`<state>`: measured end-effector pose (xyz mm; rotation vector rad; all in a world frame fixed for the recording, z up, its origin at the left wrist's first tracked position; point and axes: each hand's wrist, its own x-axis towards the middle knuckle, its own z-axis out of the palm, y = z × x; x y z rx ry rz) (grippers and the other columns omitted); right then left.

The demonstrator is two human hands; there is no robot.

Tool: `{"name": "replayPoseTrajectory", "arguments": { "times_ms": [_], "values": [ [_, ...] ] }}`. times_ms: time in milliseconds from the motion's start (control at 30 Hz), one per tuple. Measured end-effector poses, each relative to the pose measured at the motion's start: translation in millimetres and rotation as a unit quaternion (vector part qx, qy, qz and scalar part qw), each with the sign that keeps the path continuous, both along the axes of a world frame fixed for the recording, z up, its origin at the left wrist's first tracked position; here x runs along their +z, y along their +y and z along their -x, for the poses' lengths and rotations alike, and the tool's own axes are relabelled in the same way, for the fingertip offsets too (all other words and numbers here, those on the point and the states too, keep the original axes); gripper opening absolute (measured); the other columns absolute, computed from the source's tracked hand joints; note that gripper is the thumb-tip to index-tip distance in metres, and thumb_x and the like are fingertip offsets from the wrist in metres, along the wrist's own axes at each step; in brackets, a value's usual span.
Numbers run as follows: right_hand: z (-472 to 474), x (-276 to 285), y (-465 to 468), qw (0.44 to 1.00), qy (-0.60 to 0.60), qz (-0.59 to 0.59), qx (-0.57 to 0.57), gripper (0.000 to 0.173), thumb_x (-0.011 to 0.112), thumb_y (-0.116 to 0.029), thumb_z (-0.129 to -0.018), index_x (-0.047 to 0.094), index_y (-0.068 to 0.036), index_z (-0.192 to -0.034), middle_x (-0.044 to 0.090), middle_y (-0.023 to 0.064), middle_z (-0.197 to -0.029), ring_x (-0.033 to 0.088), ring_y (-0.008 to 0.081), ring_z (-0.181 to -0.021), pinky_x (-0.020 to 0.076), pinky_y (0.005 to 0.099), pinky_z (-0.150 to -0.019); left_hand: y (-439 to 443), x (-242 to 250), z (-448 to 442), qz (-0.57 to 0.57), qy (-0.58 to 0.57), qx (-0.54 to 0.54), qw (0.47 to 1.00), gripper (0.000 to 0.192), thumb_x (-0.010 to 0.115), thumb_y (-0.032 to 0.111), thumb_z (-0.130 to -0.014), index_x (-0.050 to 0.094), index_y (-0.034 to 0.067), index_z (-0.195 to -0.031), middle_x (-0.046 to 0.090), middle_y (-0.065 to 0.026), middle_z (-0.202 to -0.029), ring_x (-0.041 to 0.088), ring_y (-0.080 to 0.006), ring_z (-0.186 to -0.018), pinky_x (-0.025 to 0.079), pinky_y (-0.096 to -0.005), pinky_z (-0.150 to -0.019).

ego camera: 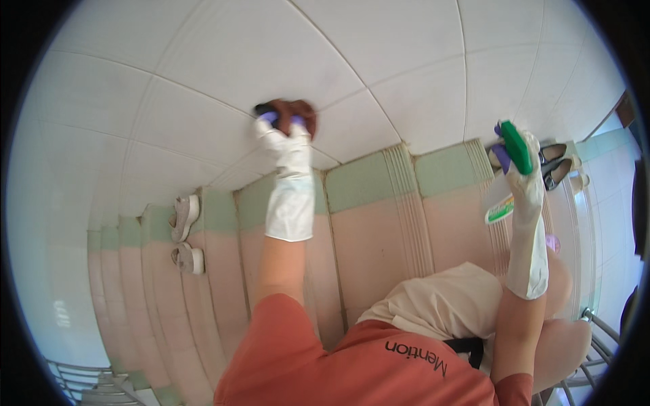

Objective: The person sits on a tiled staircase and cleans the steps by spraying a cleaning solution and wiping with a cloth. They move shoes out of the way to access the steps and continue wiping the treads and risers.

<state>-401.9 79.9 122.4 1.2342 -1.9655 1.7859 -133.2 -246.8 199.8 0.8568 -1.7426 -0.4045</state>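
My left hand (282, 127), in a white glove with purple fingertips, presses a brown cloth (303, 114) with a dark part against the white tiled wall (228, 56). The cloth and fingers are slightly blurred. On the right, my gloved right hand (515, 152) grips a spray bottle by its green trigger head (517, 147). Its pale body (497, 198), with a green and white label, hangs below the hand, partly hidden by the glove.
Pink and green tiled stairs (365, 228) run along the wall. Light sneakers (187, 218) stand on a step at the left, and dark shoes (556, 172) on one at the right. Metal railings (602, 350) show at the lower right and lower left (86, 375).
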Motion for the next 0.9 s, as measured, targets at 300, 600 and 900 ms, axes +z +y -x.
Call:
{"name": "replayPoseTrajectory", "arguments": {
  "times_ms": [300,600,900],
  "values": [
    [-5,-1,1,0.999,0.011,-0.043,-0.008,0.037,0.075,-0.007,-0.081,0.07,-0.009,-0.118,0.071,0.0015,-0.098,0.055,0.0229,-0.09,0.0427,0.0362,-0.091,-20,-157,-51,-0.286,0.33,0.066,0.897,0.048,0.062,-0.005,-0.084,0.042,0.008,-0.126,0.057,-0.0088,-0.112,0.056,-0.0171,-0.092,0.051,-0.0322,-0.074],
    [-3,1,5,0.999,-0.038,-0.02,0.033,0.036,0.074,-0.005,-0.081,0.069,-0.006,-0.116,0.071,0.0036,-0.098,0.055,0.0246,-0.092,0.0421,0.0369,-0.092,-40,-238,-16,-0.416,0.486,0.231,0.733,0.059,0.074,0.001,-0.077,0.049,0.011,-0.13,0.055,-0.0094,-0.13,0.059,-0.0212,-0.108,0.052,-0.0395,-0.088],
    [-3,-3,8,0.995,-0.082,-0.056,0.021,0.039,0.075,-0.008,-0.08,0.07,-0.01,-0.119,0.071,0.0027,-0.104,0.053,0.0253,-0.097,0.0422,0.0378,-0.093,44,-125,40,-0.241,0.221,-0.065,0.943,0.066,0.068,0.008,-0.092,0.029,0.006,-0.145,0.045,-0.0121,-0.136,0.046,-0.022,-0.125,0.043,-0.0358,-0.102]
  ]
}}
